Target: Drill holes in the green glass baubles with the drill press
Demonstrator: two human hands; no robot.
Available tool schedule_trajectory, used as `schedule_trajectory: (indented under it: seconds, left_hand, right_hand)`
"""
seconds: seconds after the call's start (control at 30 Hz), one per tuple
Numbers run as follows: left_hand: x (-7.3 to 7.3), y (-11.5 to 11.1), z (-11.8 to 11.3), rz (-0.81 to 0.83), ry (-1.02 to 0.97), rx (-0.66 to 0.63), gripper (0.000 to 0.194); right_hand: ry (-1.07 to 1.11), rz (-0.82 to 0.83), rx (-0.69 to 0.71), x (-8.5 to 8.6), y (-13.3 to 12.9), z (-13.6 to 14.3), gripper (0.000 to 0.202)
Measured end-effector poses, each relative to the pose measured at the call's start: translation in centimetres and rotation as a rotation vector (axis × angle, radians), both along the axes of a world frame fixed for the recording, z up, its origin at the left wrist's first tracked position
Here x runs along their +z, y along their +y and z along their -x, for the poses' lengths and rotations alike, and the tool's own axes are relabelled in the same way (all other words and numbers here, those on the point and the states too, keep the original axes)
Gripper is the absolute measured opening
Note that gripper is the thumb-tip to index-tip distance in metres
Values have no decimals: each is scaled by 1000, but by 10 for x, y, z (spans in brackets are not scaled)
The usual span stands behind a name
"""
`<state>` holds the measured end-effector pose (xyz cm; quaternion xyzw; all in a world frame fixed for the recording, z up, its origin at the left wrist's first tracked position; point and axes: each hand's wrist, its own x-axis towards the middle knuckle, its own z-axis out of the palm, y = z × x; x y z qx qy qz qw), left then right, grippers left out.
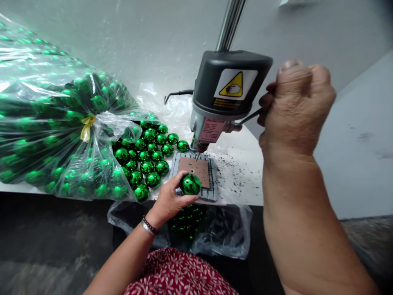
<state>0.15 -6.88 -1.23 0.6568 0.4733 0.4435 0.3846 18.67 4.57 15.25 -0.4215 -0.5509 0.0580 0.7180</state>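
Note:
Between the thumb and fingers of my left hand (171, 199) is a shiny green ball (190, 184), held over the near part of the drill's grey base plate (214, 194). A brown square pad (201, 170) with a small hole lies on that plate. Above the pad, the thin bit of a bench drill (236, 61) points down, apart from the ball. My right hand (297, 102) is closed around the drill's lever (251, 116) at the right of the machine. Several loose green balls (146, 167) sit left of the plate.
A large clear bag (46, 123) of green balls, tied with a yellow tie (87, 127), fills the left. Dark shavings (236, 176) are scattered on the white table (253, 186). Below its front edge hangs an open plastic bag (242, 235) with green balls inside.

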Motion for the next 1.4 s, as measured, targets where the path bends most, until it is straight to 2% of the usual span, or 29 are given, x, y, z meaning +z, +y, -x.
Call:
schedule_trajectory:
  seconds: [0.17, 0.27, 0.37, 0.5, 0.63, 0.77, 0.93, 1.17, 1.4]
  left_hand:
    - [3, -7, 0, -3, 26, 22, 57]
    - [1, -12, 0, 87, -92, 28, 61]
    - [-1, -18, -2, 322, -395, -8, 62]
    - [-4, -24, -4, 708, -851, -58, 51]
    - [-6, -25, -4, 889, -1031, -35, 42]
    - [-7, -25, -3, 880, -1028, -77, 43]
    - [-7, -32, -3, 764, -922, -102, 70]
    - [-7, -39, -1, 512, -566, -127, 62]
    - [-8, -42, 1, 491, -543, -129, 65]
  right_hand:
    - [84, 15, -3, 3, -3, 3, 31]
    - [84, 10, 3, 3, -3, 3, 33]
    - [74, 17, 0, 2, -3, 2, 34]
    - [85, 2, 3, 2, -1, 1, 33]
    - [63, 7, 8, 2, 1, 0, 32]
    - [76, 7, -7, 1, 1, 0, 31]
    - [81, 8, 2, 2, -2, 2, 31]
    - [74, -11, 5, 0, -3, 4, 31]
    - [66, -22, -5, 1, -3, 2, 31]
